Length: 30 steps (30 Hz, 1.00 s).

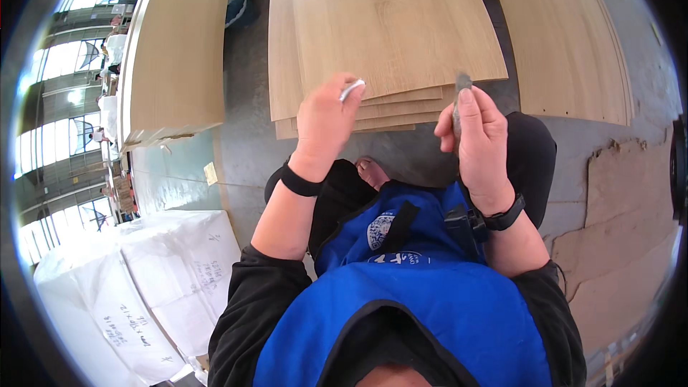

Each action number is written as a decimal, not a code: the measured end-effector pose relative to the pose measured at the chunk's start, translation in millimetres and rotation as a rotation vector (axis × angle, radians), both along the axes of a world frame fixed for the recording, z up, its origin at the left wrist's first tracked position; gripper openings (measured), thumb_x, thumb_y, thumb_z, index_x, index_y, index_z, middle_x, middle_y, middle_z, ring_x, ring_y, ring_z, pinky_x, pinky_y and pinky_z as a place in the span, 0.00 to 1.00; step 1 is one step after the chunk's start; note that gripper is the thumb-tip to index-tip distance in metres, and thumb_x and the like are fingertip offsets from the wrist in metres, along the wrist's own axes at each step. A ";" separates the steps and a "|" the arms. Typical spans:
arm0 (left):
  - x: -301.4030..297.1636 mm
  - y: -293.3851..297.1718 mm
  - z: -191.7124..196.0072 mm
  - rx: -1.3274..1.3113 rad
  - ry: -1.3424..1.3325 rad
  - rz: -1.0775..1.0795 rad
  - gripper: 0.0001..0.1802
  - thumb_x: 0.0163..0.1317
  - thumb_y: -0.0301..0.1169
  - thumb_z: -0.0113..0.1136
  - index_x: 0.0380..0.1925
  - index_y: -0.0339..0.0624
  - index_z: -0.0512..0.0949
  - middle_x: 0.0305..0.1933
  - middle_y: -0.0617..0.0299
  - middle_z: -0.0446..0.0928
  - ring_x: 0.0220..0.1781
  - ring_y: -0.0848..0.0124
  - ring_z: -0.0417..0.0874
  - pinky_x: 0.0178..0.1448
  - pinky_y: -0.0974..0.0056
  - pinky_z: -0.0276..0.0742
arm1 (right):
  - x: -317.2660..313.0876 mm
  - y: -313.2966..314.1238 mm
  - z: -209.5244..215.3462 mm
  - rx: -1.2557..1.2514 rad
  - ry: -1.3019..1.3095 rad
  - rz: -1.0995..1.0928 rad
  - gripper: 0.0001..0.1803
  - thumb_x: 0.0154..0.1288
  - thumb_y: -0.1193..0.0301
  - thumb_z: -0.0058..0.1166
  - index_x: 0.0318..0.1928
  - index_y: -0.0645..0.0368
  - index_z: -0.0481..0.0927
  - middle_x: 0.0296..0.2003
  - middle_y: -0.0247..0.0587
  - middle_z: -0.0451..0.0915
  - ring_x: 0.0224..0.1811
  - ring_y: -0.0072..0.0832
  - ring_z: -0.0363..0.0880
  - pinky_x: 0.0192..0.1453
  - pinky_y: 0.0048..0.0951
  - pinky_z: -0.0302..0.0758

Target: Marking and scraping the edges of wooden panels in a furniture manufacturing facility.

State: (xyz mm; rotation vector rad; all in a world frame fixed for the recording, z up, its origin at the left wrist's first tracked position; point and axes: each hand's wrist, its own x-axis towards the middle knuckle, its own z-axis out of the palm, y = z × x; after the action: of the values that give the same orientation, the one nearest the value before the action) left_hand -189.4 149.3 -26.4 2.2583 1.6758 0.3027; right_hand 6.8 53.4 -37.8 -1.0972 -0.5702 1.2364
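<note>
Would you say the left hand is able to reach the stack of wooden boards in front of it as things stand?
Probably yes. The left hand hovers at the near edge of the stack of wooden boards, and nothing lies between them. It does, however, hold a small white object, so its grip is partly taken up.

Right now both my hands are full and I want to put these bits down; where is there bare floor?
Bare grey floor runs between the left board stack and the middle stack of boards. Another strip lies beyond the right boards. Cardboard covers the right; white sacks crowd the lower left.
</note>
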 end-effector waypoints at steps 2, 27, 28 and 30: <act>-10.0 5.1 -0.2 -0.036 -0.172 0.075 0.13 0.60 0.37 0.63 0.40 0.41 0.80 0.32 0.52 0.81 0.35 0.65 0.82 0.40 0.65 0.75 | -9.3 1.0 -6.7 -0.032 0.076 0.034 0.16 0.76 0.64 0.40 0.32 0.59 0.74 0.20 0.32 0.76 0.17 0.13 0.68 0.21 0.15 0.64; -23.3 60.4 -71.9 0.426 -0.121 0.080 0.16 0.63 0.42 0.59 0.25 0.44 0.68 0.24 0.56 0.75 0.27 0.52 0.77 0.28 0.53 0.70 | -94.3 36.5 -61.0 -0.404 0.067 0.056 0.19 0.76 0.60 0.39 0.31 0.61 0.72 0.18 0.38 0.75 0.14 0.20 0.69 0.19 0.22 0.67; -22.9 61.4 -71.4 0.433 -0.122 0.083 0.16 0.63 0.42 0.59 0.25 0.45 0.68 0.24 0.57 0.75 0.27 0.53 0.77 0.28 0.53 0.70 | -94.3 36.6 -62.2 -0.401 0.066 0.059 0.19 0.76 0.60 0.39 0.31 0.61 0.72 0.18 0.38 0.75 0.14 0.20 0.69 0.19 0.22 0.67; -25.8 62.9 -72.5 0.428 -0.131 0.078 0.16 0.63 0.42 0.59 0.25 0.45 0.68 0.24 0.57 0.75 0.26 0.53 0.77 0.27 0.54 0.70 | -92.6 32.7 -66.7 -0.363 0.033 0.082 0.20 0.76 0.60 0.39 0.30 0.61 0.72 0.18 0.38 0.75 0.14 0.19 0.68 0.19 0.21 0.66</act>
State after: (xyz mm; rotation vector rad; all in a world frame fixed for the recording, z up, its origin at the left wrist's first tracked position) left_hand -215.2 212.1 -98.9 2.3967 1.7645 0.8835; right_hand -85.8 86.0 -104.6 -1.3626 -0.3761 1.4638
